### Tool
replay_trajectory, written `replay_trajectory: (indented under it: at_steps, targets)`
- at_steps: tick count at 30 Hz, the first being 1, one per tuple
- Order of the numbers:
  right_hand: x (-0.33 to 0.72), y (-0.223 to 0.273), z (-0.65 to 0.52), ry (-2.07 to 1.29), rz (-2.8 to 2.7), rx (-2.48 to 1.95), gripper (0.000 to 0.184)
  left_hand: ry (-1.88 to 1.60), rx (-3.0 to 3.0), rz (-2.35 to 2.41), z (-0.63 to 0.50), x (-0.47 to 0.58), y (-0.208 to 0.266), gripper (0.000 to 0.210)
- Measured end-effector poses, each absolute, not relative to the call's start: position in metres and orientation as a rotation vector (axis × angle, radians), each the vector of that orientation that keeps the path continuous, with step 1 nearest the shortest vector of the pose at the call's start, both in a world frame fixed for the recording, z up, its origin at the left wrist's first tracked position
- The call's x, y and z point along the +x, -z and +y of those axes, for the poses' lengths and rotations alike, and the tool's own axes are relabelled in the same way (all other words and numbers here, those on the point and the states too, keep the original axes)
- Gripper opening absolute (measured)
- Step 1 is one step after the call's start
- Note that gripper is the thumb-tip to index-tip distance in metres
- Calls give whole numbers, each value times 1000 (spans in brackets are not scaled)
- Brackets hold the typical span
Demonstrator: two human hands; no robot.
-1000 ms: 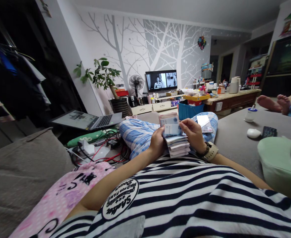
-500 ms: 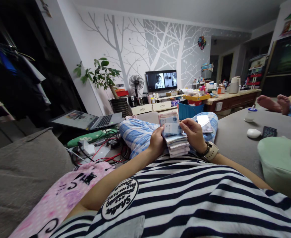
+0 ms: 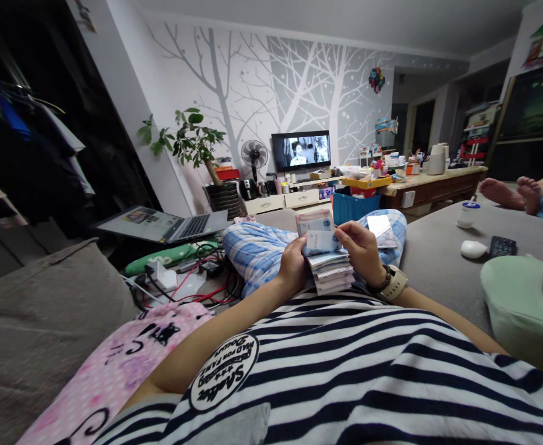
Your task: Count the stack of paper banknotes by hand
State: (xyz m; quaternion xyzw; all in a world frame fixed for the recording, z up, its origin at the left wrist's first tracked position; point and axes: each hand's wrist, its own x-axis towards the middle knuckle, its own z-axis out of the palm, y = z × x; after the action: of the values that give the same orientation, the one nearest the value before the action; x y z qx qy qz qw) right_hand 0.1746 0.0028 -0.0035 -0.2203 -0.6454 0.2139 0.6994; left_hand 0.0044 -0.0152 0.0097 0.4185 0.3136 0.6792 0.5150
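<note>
Above my lap, my left hand (image 3: pixel 293 264) is wrapped round the left side of a bundle of small printed papers (image 3: pixel 321 240), white and pale blue in front with pinkish ones standing behind. The lower part of the bundle folds toward me in a thick layered pile (image 3: pixel 332 272). My right hand (image 3: pixel 360 247) pinches the right edge of the front paper between thumb and fingertips. The print is too small to read. On my right knee, beyond that hand, lies a phone (image 3: pixel 382 232) with a bright screen.
An open laptop (image 3: pixel 160 225) sits at the left, above tangled cables and a white power strip (image 3: pixel 162 276). On the grey sofa at the right are a white mouse (image 3: pixel 474 249), a dark remote (image 3: pixel 503 246), a lidded cup (image 3: pixel 468 214) and a green neck pillow (image 3: pixel 514 290). Another person's feet (image 3: pixel 512 193) rest behind.
The television picture has changed. Both hands and the bundle of papers stay practically where they were.
</note>
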Motion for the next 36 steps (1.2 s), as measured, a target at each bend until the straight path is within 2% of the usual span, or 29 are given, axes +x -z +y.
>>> replay_trajectory:
  at_steps: [10,17,23,27,36]
  targets:
    - [174,4,2,-462,-1418,-510,59,-1619,1132,747,-11,6,-8,19]
    - [174,3,0,-443,-1417,-507,60,-1623,1068,765,-10,7,-7,13]
    - [174,3,-1,-457,-1426,-501,70,-1530,909,665,-8,8,-7,26]
    - [173,5,4,-518,-1417,-500,77,-1572,891,662,-7,10,-7,23]
    - [175,5,20,-578,-1400,-627,77,-1485,993,618,-13,4,-4,39]
